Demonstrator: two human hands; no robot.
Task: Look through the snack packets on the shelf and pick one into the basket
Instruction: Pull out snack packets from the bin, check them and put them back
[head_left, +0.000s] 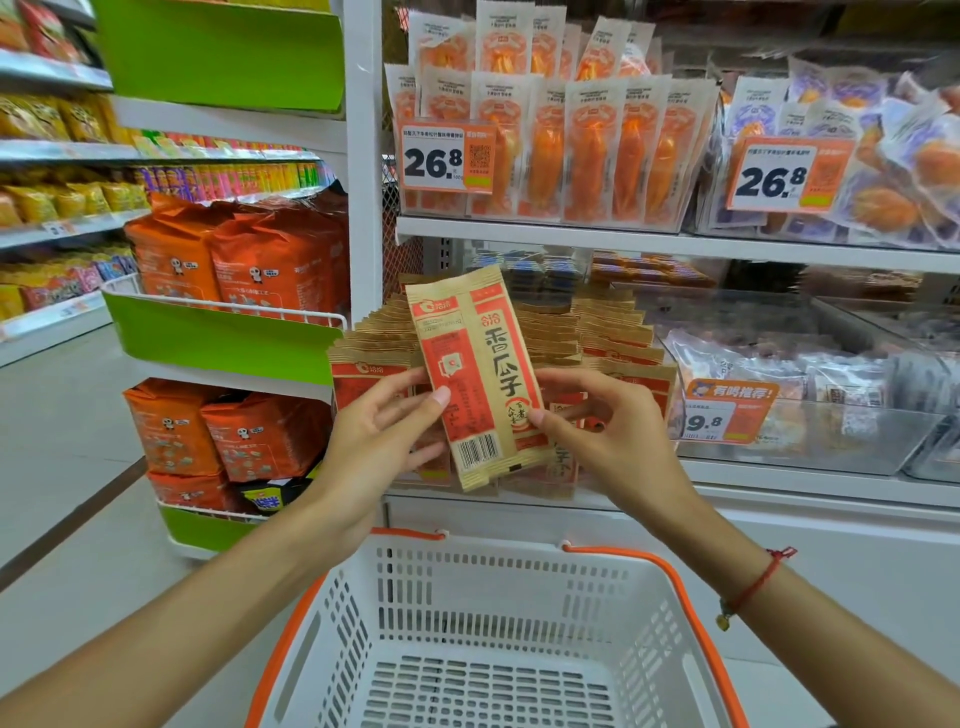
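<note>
Both hands, left hand (382, 415) and right hand (605, 421), are pinching one brown-and-red paper snack packet (475, 374) above the white slotted plastic basket (498, 623); same-looking packets (597, 338) are standing behind, orange price tags (448, 157) farther up.

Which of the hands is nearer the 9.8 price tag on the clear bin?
The right. The right hand pinches the brown-and-red packet at its right edge, just left of the 9.8 price tag. The left hand grips the packet's far, left edge.
</note>
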